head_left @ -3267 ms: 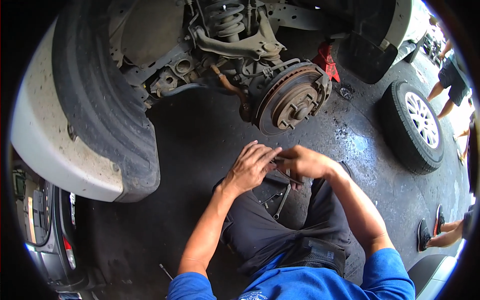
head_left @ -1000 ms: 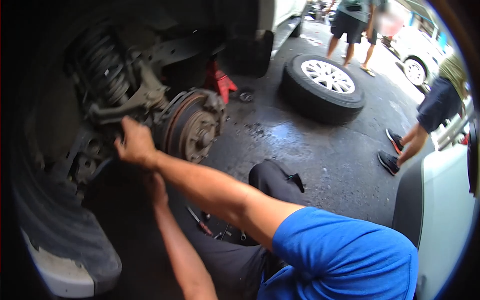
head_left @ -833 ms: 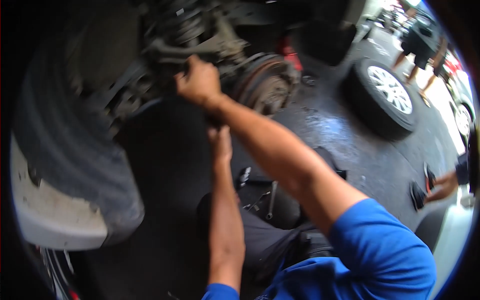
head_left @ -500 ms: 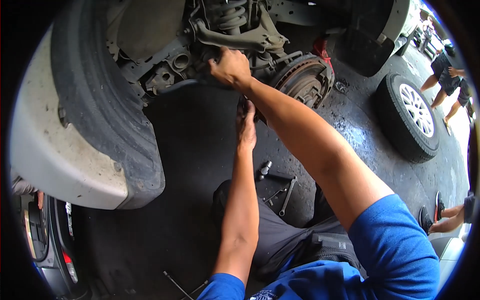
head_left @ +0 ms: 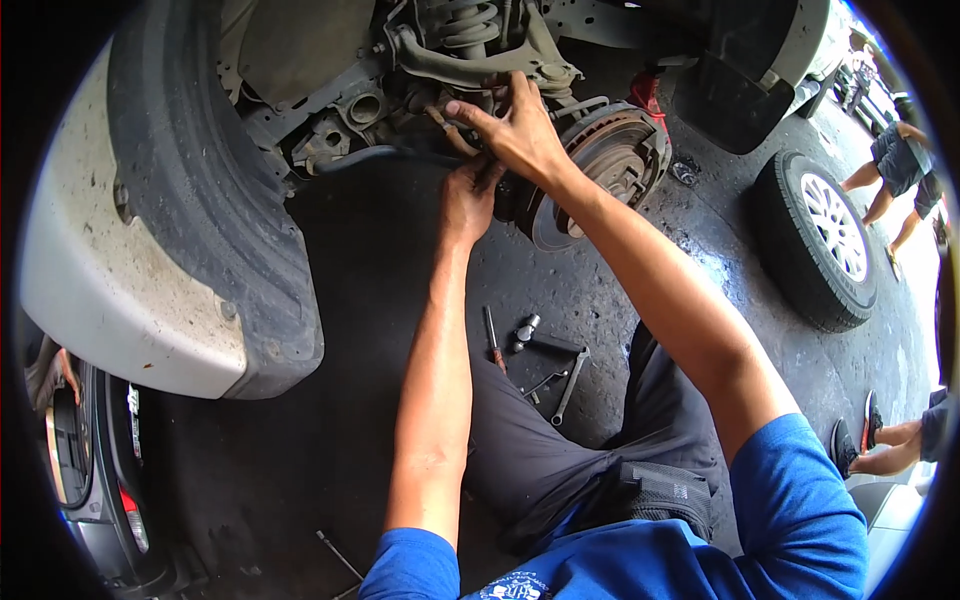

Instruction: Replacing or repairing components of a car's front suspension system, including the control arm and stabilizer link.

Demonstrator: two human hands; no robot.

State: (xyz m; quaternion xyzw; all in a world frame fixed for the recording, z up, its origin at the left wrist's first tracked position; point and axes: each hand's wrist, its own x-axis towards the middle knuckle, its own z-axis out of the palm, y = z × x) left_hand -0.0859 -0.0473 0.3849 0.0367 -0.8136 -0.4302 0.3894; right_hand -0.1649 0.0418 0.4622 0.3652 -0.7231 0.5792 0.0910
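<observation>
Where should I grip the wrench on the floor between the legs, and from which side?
Take the wrench by mid-shaft, probably best with the right hand, from above and the right. It lies flat and slanted, its slim shaft uncovered between two wider ends. Its far end sits close to the hammer handle, and a small metal tool lies to its left.
</observation>
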